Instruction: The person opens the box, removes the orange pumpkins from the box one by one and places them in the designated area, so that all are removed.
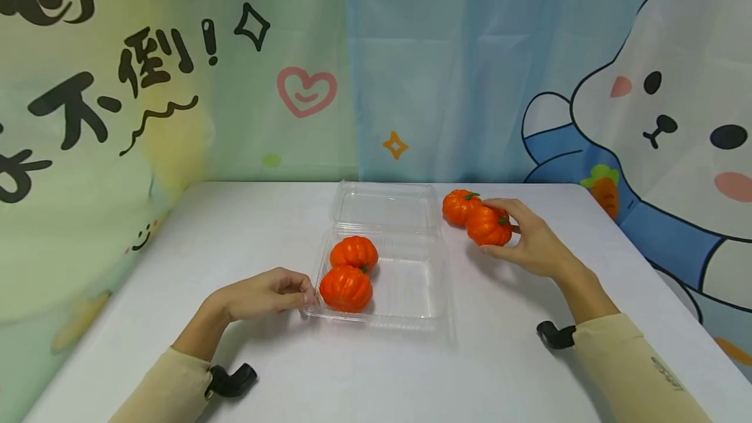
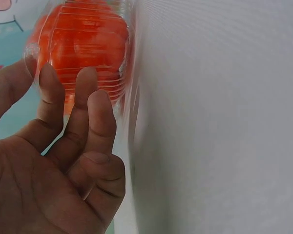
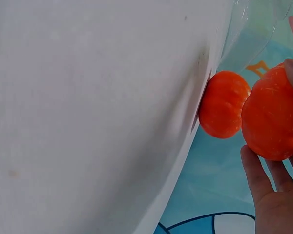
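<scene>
A clear plastic clamshell box (image 1: 411, 286) lies with its lid (image 1: 388, 207) folded back. Two small orange pumpkins (image 1: 354, 253) (image 1: 346, 289) sit in its left half, one behind the other. My left hand (image 1: 264, 294) pinches the box's near left corner between thumb and fingertips; the ribbed wall shows close up in the left wrist view, with an orange pumpkin (image 2: 88, 44) behind it. My right hand (image 1: 529, 240) grips another pumpkin (image 1: 489, 226) between thumb and fingers, raised off the table. Just behind it, a fourth pumpkin (image 1: 459, 206) rests on the tabletop, right of the lid.
The white table (image 1: 247, 234) reaches back to a printed cloth backdrop (image 1: 411, 70) with a cartoon bear and lettering. Black wrist-camera mounts (image 1: 232, 380) (image 1: 555, 336) stick out from both sleeves, low over the table.
</scene>
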A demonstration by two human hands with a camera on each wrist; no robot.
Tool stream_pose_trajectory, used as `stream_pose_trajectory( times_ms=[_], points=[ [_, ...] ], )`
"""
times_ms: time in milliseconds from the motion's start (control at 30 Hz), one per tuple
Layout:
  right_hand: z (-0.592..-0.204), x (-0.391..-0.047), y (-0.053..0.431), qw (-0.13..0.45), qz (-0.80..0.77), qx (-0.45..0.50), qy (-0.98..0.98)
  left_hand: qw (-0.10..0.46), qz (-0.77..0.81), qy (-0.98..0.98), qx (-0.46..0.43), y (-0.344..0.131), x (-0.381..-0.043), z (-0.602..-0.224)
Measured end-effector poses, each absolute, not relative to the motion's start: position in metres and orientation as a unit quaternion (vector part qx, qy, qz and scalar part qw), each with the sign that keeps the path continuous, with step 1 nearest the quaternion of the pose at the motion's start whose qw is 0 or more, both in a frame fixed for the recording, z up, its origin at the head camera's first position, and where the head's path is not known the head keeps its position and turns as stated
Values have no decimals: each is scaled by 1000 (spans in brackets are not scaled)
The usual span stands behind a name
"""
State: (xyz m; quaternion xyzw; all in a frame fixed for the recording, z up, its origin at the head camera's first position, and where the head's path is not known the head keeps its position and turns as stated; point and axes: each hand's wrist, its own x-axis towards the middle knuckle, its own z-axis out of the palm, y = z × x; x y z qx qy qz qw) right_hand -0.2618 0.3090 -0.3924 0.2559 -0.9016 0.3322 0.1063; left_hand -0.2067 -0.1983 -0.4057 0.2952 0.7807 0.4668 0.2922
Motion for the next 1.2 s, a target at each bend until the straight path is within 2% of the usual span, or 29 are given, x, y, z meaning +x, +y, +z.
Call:
stream_pose_trajectory(
  times_ms=[600, 833, 1200],
  points=[
    [-390, -267, 320, 97, 299, 218, -924, 293, 466, 780, 298, -198, -208, -402],
    [-398, -271, 325, 112, 273, 213, -932, 295, 469, 779, 293, -198, -206, -404],
    [-398, -276, 325, 78, 256, 188, -945, 294, 467, 782, 290, -198, -205, -403]
  ],
)
